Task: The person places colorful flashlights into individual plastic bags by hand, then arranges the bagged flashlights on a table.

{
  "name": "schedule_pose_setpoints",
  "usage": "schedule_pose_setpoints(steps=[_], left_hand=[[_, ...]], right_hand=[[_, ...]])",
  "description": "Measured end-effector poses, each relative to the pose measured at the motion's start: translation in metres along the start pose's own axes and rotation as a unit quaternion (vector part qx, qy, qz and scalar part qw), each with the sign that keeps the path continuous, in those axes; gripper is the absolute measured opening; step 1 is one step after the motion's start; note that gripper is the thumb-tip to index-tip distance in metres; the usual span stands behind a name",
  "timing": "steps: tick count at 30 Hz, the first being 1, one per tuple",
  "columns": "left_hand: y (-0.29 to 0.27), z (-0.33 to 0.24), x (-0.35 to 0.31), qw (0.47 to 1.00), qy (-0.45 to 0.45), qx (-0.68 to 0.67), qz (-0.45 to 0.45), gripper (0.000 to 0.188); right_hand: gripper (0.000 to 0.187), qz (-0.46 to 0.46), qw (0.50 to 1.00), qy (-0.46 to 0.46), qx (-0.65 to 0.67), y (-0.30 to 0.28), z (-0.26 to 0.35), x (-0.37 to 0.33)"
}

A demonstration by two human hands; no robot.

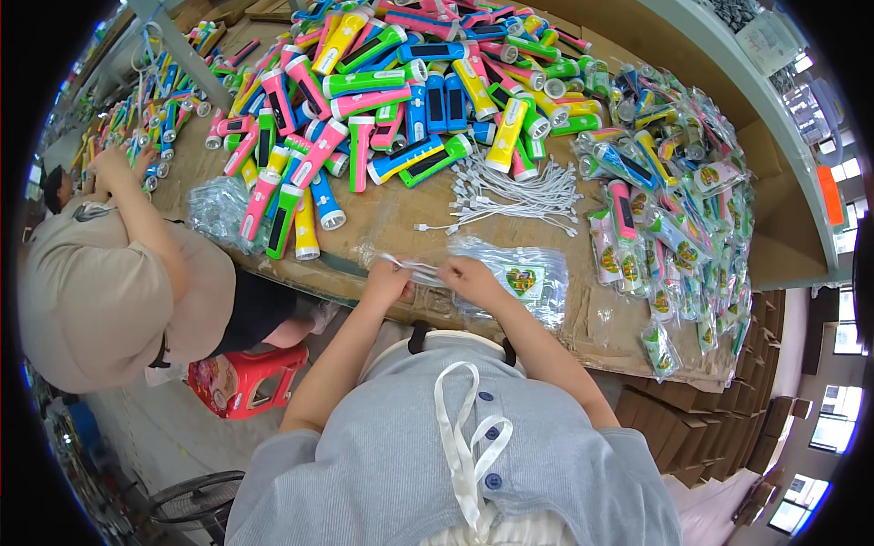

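My left hand (389,280) and my right hand (466,273) meet at the near edge of the cardboard-covered table (391,227). Between them they pinch a thin white cable (414,267), held just over a stack of clear plastic bags (519,278) with a green and red label. More white cables (514,196) lie in a loose bundle just beyond my hands. A big heap of coloured plastic flashlights (391,82) in pink, yellow, green and blue covers the table farther back.
Bagged flashlights (674,200) pile up on the right side of the table. Another person (109,273) in a beige top sits at my left, hands at the table's far left, by a red plastic stool (246,378). A fan (196,500) stands on the floor.
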State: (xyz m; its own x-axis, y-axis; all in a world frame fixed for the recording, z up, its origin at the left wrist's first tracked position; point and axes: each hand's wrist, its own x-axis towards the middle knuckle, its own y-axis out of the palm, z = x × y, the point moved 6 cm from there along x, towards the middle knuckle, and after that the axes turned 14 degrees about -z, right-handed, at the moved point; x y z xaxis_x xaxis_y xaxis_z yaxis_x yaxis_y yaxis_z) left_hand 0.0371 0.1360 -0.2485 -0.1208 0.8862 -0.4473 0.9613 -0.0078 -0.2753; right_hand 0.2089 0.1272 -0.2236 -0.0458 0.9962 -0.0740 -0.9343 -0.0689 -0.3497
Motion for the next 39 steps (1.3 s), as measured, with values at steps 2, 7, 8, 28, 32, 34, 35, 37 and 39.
schedule_pose_setpoints(steps=[2,7,8,28,32,34,35,37,39], left_hand=[[-0.001,-0.005,-0.006,1.000,-0.016,-0.003,-0.014,0.023],[-0.012,-0.035,-0.017,0.979,0.176,0.040,-0.094,0.021],[-0.014,-0.035,-0.017,0.978,0.179,0.038,-0.097,0.021],[-0.061,0.022,-0.025,0.998,0.031,-0.027,0.036,0.015],[-0.059,0.021,-0.012,0.997,0.023,-0.022,0.064,0.016],[-0.057,0.018,-0.008,0.997,-0.002,-0.022,0.076,0.017],[-0.057,0.011,-0.001,0.997,0.024,-0.001,0.072,0.017],[-0.059,0.013,0.008,0.997,0.040,-0.029,0.057,0.015],[-0.060,0.001,0.011,0.998,0.061,-0.004,0.025,0.018]], right_hand=[[0.024,0.114,0.936,-0.084,-0.321,0.016,-0.022,-0.005],[0.023,0.243,0.806,-0.016,-0.540,0.035,-0.003,0.009],[0.024,0.275,0.778,-0.033,-0.564,0.040,0.003,0.013],[0.044,-0.496,0.741,0.372,0.257,0.019,-0.086,0.206],[0.048,-0.474,0.716,0.338,0.386,0.005,-0.066,0.193],[0.041,-0.471,0.683,0.289,0.478,-0.001,-0.059,0.187],[0.035,-0.391,0.698,0.255,0.542,-0.005,-0.072,0.198],[0.031,-0.254,0.701,0.260,0.614,0.006,-0.037,0.186],[0.031,-0.237,0.727,0.273,0.584,0.001,-0.046,0.176]])
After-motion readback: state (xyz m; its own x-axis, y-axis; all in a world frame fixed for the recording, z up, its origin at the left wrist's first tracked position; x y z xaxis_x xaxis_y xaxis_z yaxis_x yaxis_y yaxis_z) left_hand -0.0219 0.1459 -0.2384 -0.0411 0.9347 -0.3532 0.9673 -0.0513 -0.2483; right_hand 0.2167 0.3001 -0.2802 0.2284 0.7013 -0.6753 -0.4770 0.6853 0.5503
